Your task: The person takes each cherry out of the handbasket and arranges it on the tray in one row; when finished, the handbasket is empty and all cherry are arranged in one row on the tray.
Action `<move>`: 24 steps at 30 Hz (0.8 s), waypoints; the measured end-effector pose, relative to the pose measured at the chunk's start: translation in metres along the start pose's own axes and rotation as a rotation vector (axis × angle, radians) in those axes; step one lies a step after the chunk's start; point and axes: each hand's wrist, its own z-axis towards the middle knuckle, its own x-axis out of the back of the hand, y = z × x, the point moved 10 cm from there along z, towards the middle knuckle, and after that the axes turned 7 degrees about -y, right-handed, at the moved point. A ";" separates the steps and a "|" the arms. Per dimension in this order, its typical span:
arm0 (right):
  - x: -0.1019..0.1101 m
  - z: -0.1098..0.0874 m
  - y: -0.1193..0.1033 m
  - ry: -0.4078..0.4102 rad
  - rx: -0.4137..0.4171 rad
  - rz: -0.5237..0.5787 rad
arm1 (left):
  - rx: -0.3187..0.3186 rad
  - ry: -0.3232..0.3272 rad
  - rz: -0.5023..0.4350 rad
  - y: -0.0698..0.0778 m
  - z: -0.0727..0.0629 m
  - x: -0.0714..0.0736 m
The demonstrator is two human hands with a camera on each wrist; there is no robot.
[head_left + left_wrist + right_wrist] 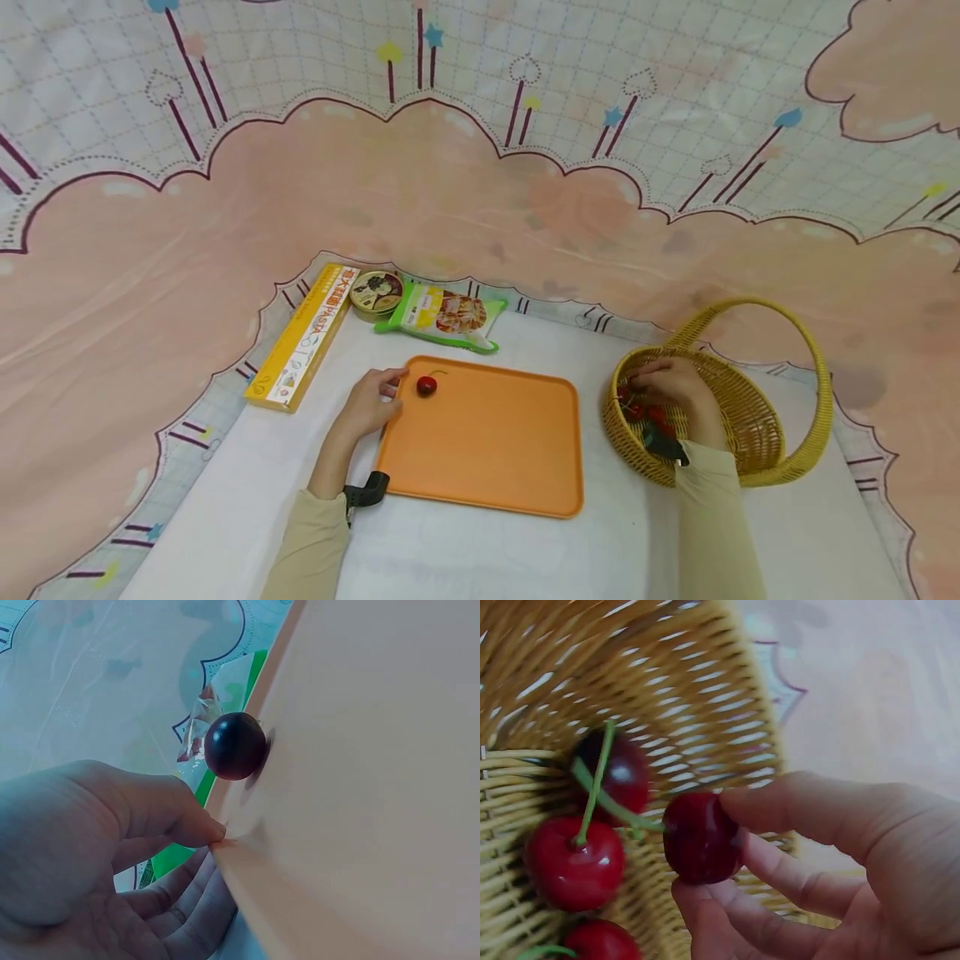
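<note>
My right hand [671, 387] is inside the wicker basket [765, 433], pinching a dark red cherry [703, 838] between thumb and fingers. Beside it in the right wrist view lie a bright red cherry [576, 862] with a green stem, a darker one behind it, and part of another below. My left hand [372, 402] grips the left rim of the orange tray [487, 433] near its far corner; in the left wrist view the thumb is on the edge and other fingers lie beneath. A single stemmed cherry [426, 385] rests on the tray close to that hand.
Behind the tray lie a green and white food packet [450, 317], a round tin [377, 293] and a long yellow pasta box [303, 337]. The basket's tall handle [821, 392] arches over its right side. A patterned cloth [450, 192] hangs along the back.
</note>
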 end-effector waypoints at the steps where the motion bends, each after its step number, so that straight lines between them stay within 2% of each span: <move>1: 0.002 -0.003 -0.001 0.013 0.002 0.017 | 0.002 0.001 -0.002 0.000 0.000 0.000; 6: 0.013 -0.018 -0.011 0.058 0.035 0.037 | 0.009 0.003 -0.005 -0.001 -0.003 0.000; 12: 0.017 -0.034 -0.026 0.034 0.133 0.091 | 0.013 -0.007 -0.015 -0.002 -0.002 -0.002; 17: 0.019 -0.041 -0.036 0.028 0.179 0.196 | 0.006 -0.025 -0.021 0.000 -0.001 -0.004; 20: 0.009 -0.039 -0.046 0.015 0.215 0.260 | -0.001 -0.023 -0.021 0.002 0.000 -0.002; 24: -0.021 -0.029 -0.059 -0.018 0.262 0.319 | -0.006 -0.027 -0.022 0.003 0.000 -0.001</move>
